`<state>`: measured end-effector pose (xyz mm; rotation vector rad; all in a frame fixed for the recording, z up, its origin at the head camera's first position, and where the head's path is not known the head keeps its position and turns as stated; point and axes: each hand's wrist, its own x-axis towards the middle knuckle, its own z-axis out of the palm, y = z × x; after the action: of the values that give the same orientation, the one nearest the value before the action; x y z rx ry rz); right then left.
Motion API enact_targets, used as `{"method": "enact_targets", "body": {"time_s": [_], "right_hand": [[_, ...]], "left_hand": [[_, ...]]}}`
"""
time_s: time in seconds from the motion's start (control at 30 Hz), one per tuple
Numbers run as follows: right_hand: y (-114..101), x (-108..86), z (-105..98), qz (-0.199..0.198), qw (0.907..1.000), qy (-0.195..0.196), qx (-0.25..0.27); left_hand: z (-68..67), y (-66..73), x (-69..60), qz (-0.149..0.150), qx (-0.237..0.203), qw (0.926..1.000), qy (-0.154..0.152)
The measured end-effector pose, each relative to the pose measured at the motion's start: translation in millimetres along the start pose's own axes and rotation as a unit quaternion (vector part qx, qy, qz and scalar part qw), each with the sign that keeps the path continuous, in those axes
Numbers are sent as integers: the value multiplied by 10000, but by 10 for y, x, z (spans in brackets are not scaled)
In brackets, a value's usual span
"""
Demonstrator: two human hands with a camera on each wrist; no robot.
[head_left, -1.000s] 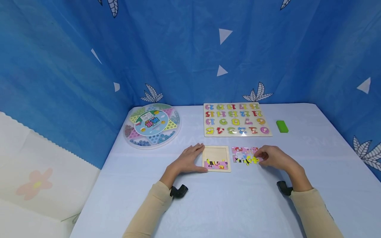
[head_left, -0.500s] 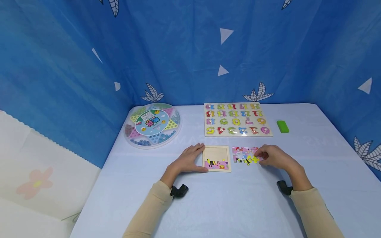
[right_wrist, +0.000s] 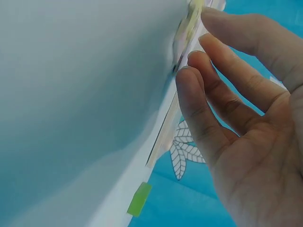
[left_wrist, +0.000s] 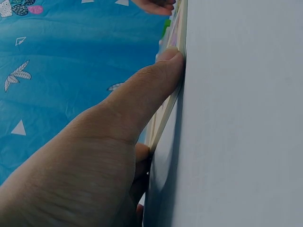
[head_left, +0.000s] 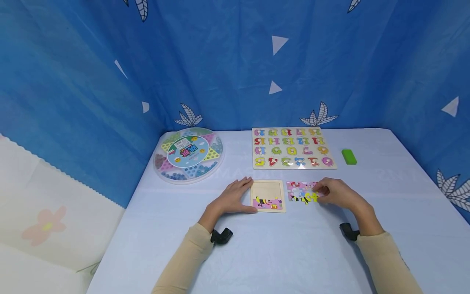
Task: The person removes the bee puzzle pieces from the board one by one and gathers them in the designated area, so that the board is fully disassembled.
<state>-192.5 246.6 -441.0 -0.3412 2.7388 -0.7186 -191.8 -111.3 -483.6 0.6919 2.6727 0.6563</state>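
Observation:
In the head view my left hand (head_left: 233,199) spans the left side of a small wooden puzzle tray (head_left: 267,189). Its thumb presses the near edge, and its fingers lie at the far corner. A strip of bee-picture puzzle pieces (head_left: 269,203) lies along the tray's near side. Right of the tray lie several pink and yellow jigsaw pieces (head_left: 300,190), close together. My right hand (head_left: 335,192) pinches a puzzle piece at their right end; this piece is mostly hidden by the fingers. In the right wrist view its thumb touches the yellow edge of a piece (right_wrist: 194,19).
A wooden number puzzle board (head_left: 293,148) lies behind the tray. To the far left sits a round marble game box (head_left: 188,155). A green block (head_left: 349,157) is at the right. Blue printed cloth (head_left: 235,65) hangs behind the white table (head_left: 286,253).
My right hand has shifted slightly left over the loose jigsaw pieces, covering more of the right end. My left hand and the tray stay in place.

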Motion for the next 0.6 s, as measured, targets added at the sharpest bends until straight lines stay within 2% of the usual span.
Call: {"method": "enact_targets", "body": {"time_s": [0.6], "right_hand": [[-298, 148, 80, -104, 9999, -108, 49]], "left_hand": [[5, 2, -3, -57, -61, 10000, 8]]}}
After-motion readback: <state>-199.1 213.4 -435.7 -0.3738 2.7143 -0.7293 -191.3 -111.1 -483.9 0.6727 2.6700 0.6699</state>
